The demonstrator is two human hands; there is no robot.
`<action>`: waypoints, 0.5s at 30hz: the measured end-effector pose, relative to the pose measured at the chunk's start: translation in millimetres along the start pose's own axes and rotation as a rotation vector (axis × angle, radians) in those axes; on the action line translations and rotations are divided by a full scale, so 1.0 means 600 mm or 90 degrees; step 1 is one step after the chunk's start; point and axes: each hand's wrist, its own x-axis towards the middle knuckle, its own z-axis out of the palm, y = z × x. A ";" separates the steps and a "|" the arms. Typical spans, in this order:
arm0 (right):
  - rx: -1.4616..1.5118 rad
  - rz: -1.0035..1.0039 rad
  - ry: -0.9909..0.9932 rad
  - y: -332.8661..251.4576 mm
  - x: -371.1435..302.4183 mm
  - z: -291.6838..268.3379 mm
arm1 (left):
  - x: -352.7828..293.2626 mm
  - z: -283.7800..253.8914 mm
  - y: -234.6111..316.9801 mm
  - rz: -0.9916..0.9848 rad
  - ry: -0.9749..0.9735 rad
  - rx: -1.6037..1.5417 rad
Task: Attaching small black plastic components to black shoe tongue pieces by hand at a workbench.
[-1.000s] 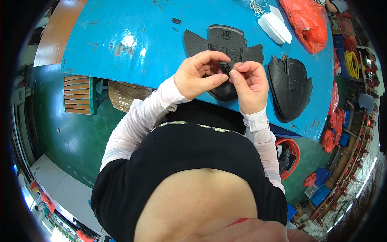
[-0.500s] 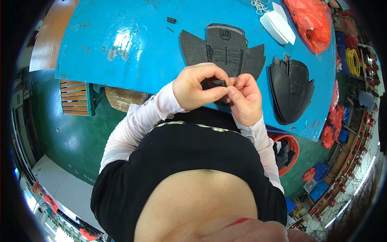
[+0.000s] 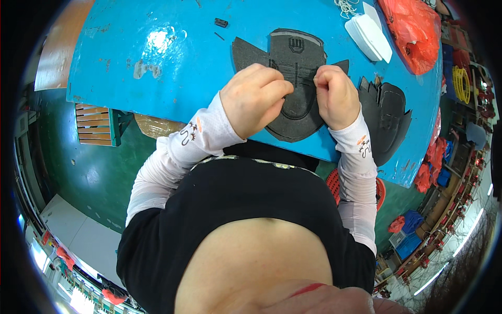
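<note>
A dark grey foam-like panel (image 3: 299,104) with pointed side wings, raised lines and a small emblem lies flat on the blue table (image 3: 198,52). My left hand (image 3: 256,99) is over its left side, with the fingers curled closed. Over the right side is my right hand (image 3: 337,97), its thumb and fingers pinched together. Whatever either hand holds is hidden, and I cannot tell whether they touch the panel. To the right, more dark panels (image 3: 389,112) of the same kind lie in a stack, partly behind my right hand and forearm.
A small black ribbed piece (image 3: 221,22) and a thin dark strip (image 3: 219,36) lie at the back. White sheets (image 3: 368,36), pale string (image 3: 346,7) and a red plastic bag (image 3: 410,34) are at the far right. A red basket (image 3: 380,192) stands below the table edge.
My hands were together around a small black piece near the table's front edge. They have parted and moved forward over the panel. The black piece no longer shows in them.
</note>
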 end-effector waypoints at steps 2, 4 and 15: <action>-0.001 0.008 -0.010 0.002 -0.001 0.004 | -0.002 0.003 0.000 -0.016 -0.007 0.008; -0.002 0.016 -0.019 0.001 -0.002 0.006 | -0.001 0.004 0.001 -0.029 -0.026 0.041; -0.006 0.014 -0.006 0.003 0.002 0.005 | 0.045 0.033 0.006 0.048 -0.112 0.232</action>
